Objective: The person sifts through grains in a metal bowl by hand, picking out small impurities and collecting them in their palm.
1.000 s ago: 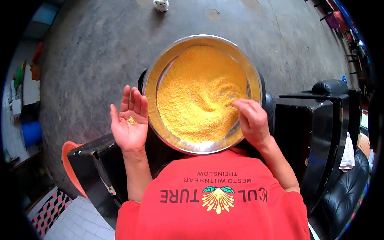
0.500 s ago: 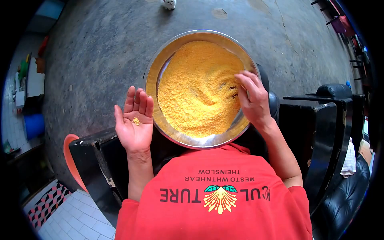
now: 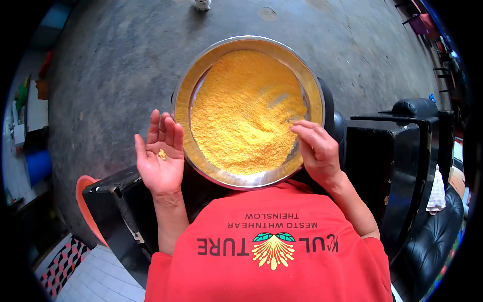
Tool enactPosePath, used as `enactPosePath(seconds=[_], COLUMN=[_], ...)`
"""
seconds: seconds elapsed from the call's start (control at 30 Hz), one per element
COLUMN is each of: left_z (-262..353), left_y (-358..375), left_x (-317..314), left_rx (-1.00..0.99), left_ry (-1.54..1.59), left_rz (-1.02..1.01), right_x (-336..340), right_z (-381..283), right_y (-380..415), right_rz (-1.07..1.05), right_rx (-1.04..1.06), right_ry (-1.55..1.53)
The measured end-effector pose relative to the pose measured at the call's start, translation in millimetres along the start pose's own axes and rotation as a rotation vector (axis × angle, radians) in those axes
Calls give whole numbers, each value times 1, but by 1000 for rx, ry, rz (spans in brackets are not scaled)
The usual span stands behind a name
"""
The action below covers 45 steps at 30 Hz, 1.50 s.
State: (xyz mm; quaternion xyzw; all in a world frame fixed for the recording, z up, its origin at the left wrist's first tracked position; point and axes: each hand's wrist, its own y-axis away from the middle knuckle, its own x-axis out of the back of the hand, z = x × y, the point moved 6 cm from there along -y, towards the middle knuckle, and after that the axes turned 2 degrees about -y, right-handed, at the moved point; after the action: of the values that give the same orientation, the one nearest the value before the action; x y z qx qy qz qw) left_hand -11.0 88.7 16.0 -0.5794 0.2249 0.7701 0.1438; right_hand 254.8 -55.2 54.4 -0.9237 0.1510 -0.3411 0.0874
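Note:
A wide metal basin (image 3: 184, 111) sits in front of my red shirt, with coarse yellow grain meal (image 3: 236, 105) spread across its bottom. Finger-like streaks in the meal expose the metal at the right. My left hand (image 3: 161, 168) is palm up beside the basin's left rim, fingers stretched. On that palm lies a small clump of yellow bits (image 3: 162, 154). Over the basin's right near side, my right hand (image 3: 319, 150) has thumb and fingers pinched together just above the meal. Whatever is between those fingertips is too small to make out.
Black furniture (image 3: 382, 156) stands close on my right, with a black padded seat (image 3: 437, 236) beyond it. Another black piece (image 3: 118, 201) and an orange rim (image 3: 86, 206) are at my left. A small white animal (image 3: 202, 4) is on the concrete floor (image 3: 126, 75) ahead.
My right hand has drawn back toward me along the basin's right side. Fresh streaks show in the meal where it was. The left hand keeps its palm-up pose with the bits.

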Motion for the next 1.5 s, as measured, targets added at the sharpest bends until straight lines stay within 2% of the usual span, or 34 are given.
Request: enactPosePath(seconds=[0.17, 0.27, 0.3, 0.4, 0.57, 0.6, 0.67, 0.73, 0.8, 0.9, 0.93, 1.0, 1.1, 1.2, 1.27, 1.33, 1.5], left_z=[-1, -3, -3, -3, -3, -3, -3, -3, -3, -3, -3, -4, -4, -5, -5, -4, -5], left_y=[-1, 3, 3, 3, 0, 0, 0, 1, 2, 1, 0, -2, 0, 5, 5, 4, 0], left_x=[-2, -3, -3, -1, -3, -3, -4, -4, -4, -2, -2, -2, -2, -1, 0, 1, 3], left_rx=[-3, -6, -6, -4, -17, -21, -16, -8, 6, 23, 26, 33, 7, -4, 1, 8, 32], left_ry=[-24, -26, -23, 8, -1, -3, -1, 1, 6, 22, 24, 28, 4, 47, 48, 55, 80], left_rz=[-38, -63, -67, 13, 44, 57, 54, 33, -19, -21, -24, -37, -33, 60, 63, 61, 45], right_x=[6, -9, -23, -23, -50, -65, -87, -95, -91, -56, -48, -39, -50, -83, -96, -99, -54], right_z=[-20, -20, -4, -7, 8, 12, -8, -31, -30, -18, -12, -1, 8, -1, -23, -24, -11], right_y=[-8, -16, -16, -38, -89, -94, -96, -75, -53, -50, -58, -77, -107, -120, -107, -84, -92], right_rz=[92, -41, -188, -12, 47, 23, -98, -272, -517, -280, -245, -69, 46, -36, -227, -481, -109], right_rx=[1, -46, -93, 148, 123, 105, 241, 394, 307, 179, 143, 158, 139, 254, 400, 341, 210], right_ry=[-111, -69, 0, 136, 321, 292, 313, 145, 18, 37, 128, 169, 270, 286, 188, 16, 114])
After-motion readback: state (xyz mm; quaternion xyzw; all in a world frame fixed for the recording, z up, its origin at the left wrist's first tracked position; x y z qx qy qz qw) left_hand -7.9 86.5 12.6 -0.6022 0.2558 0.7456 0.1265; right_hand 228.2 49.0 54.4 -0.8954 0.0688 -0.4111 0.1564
